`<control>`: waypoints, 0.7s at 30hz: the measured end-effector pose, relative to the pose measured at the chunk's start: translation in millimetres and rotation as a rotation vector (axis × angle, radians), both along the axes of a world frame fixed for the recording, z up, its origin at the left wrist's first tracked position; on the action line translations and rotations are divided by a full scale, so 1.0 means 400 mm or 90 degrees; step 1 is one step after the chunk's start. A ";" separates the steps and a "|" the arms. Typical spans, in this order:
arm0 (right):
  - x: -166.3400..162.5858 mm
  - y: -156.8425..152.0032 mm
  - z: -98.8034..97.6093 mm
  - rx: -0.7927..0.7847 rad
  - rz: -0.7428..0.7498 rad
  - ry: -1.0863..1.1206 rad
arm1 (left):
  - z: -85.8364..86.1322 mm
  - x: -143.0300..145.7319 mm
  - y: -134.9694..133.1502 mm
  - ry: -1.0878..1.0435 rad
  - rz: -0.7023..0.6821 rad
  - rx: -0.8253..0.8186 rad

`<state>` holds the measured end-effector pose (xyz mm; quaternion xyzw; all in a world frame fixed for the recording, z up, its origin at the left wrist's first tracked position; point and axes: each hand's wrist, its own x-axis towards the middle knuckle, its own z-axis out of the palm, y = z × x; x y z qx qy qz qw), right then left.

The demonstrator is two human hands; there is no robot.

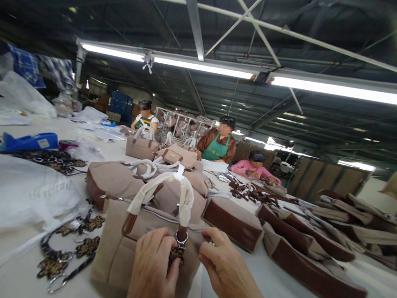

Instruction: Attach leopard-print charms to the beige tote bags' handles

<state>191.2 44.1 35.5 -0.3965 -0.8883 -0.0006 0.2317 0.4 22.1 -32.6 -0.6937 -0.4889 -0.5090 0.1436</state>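
Note:
A beige handbag with brown leather trim stands upright in front of me, its two handles wrapped in white. From a metal ring at the foot of the front handle hangs a leopard-print charm. My left hand is closed at the bag's front, thumb and fingers around the charm, hiding part of it. At the bag's upper right corner, my right hand is closed, with thumb and bent forefinger pinching the edge; its fingertips are partly hidden. Several similar charms on black cords lie left of the bag.
More beige bags crowd the table behind mine. Flat-lying bags with brown bases spread to the right. Clear plastic sheeting and a blue dispenser are at left. Across the table are several people, one in a green apron.

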 end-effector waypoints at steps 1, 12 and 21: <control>-0.003 -0.002 0.000 0.002 -0.005 -0.001 | -0.002 0.000 0.000 0.000 0.001 0.001; -0.042 -0.002 0.000 0.008 0.013 0.004 | 0.070 -0.018 -0.008 -0.032 -0.046 -0.180; -0.047 0.008 -0.022 0.111 -0.070 0.006 | 0.134 -0.052 0.001 -0.211 -0.181 -0.217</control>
